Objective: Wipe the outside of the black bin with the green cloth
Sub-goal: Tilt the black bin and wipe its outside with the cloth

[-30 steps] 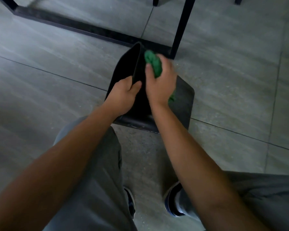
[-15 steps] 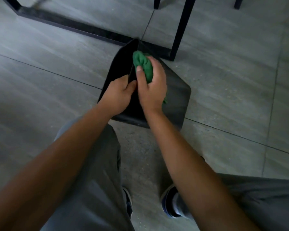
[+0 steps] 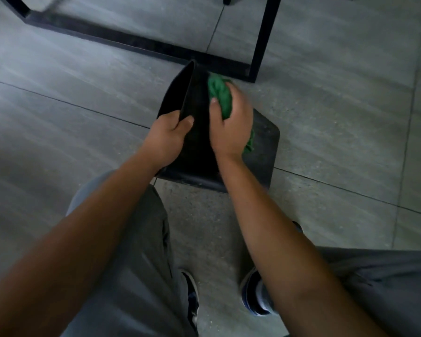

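Wiping the bin's outer wall, bin held tilted

The left hand [image 3: 170,137] is clamped on the rim of the black bin [image 3: 265,147]; beside it, the right hand [image 3: 231,125] presses the bunched green cloth [image 3: 220,93] against the wall. A loosening rim grip could drop the bin.

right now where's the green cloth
The cloth is bunched in the right hand, pressed against the bin on its right outer side, just below the black frame on the floor.
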The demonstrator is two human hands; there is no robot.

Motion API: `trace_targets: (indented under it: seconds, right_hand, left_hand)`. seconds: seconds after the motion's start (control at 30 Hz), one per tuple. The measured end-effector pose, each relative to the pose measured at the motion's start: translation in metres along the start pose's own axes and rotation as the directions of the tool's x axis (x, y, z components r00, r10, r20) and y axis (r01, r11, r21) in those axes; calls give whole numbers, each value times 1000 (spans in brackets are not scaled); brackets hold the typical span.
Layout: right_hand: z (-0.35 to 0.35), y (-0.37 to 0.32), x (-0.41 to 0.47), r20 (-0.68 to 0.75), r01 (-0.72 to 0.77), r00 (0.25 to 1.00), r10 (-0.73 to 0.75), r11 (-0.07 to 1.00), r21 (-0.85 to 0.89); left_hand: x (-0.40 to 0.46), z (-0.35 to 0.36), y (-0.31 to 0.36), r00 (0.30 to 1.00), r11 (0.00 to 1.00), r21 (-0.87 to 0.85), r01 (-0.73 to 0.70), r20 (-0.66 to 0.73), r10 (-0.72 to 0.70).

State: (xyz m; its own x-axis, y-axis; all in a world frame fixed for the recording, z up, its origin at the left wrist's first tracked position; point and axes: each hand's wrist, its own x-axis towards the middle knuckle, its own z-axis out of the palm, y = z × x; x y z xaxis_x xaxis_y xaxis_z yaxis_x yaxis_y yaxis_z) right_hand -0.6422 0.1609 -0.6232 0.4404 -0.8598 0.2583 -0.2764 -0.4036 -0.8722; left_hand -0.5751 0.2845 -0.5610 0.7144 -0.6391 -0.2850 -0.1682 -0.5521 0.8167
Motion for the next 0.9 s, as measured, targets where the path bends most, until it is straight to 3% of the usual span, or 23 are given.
trace_targets:
  seconds: [0.13,0.2,0.3,0.37,0.53,0.6,0.7,0.8,0.9]
  right_hand:
    - [-33,65,2,-204,-400,905,372,909,-116]
    - [-40,70,-2,-220,-472,870,442,874,-110]
    - [-56,44,17,-144,-529,834,533,846,62]
    - [-66,24,49,-100,-464,871,480,873,151]
    - [-75,-27,93,-208,-252,925,317,924,289]
    - [-63,-11,66,-111,-276,947,300,941,195]
    - [-45,30,9,10,-249,968,251,964,-95]
    - [-43,55,7,-106,-258,966,238,925,-279]
    - [-60,80,26,-244,-412,905,349,864,-290]
  left_hand:
    - [-1,1,1,999,999,-23,33,25,-33]
    - [6,-1,4,998,998,-48,43,44,-41]
    - [15,-5,4,998,998,-55,40,54,-37]
    - [18,-4,4,997,998,-48,44,64,-41]
    - [22,5,6,999,996,-78,35,38,-33]
    - [24,5,5,999,996,-82,42,36,-39]
    - [29,3,-2,997,994,-84,68,26,-66]
    - [32,2,-3,997,995,-72,71,24,-69]
    - [31,6,-1,997,995,-74,72,39,-69]
